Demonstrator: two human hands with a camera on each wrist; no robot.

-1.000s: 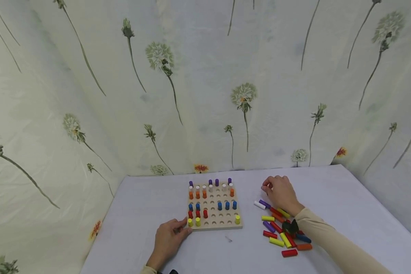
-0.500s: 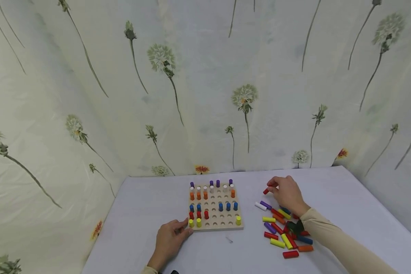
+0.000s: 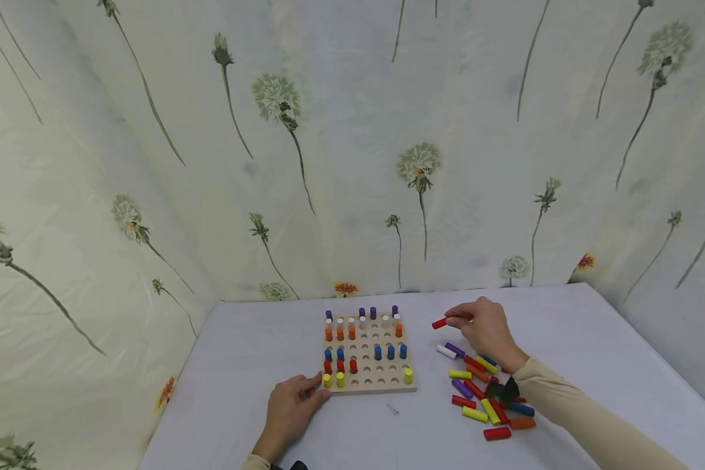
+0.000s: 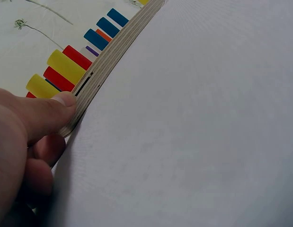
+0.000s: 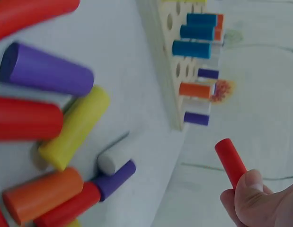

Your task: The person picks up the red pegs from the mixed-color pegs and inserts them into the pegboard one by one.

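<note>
A wooden pegboard (image 3: 371, 391) lies on the table, with rows of purple, white, orange, blue, red and yellow pegs standing in some of its holes. My left hand (image 3: 290, 412) holds the board at its near left corner; in the left wrist view the thumb (image 4: 66, 99) presses the edge beside a yellow peg (image 4: 41, 86). To the right of the board and above the table, my right hand (image 3: 486, 331) pinches a red peg (image 3: 439, 323) by one end. That red peg (image 5: 230, 161) slants out from thumb and fingertips in the right wrist view.
Loose pegs lie heaped below the right hand, among them a white peg (image 3: 446, 352), a purple peg (image 3: 461, 389), a blue peg (image 3: 520, 410) and an orange peg (image 3: 522, 423). A small pale scrap (image 3: 392, 409) lies before the board. Floral cloth (image 3: 352, 163) hangs behind the table.
The right hand showed no clear peg at first, then a red peg pointing down; now the peg extends leftward, nearer the board. The left hand keeps its place at the corner.
</note>
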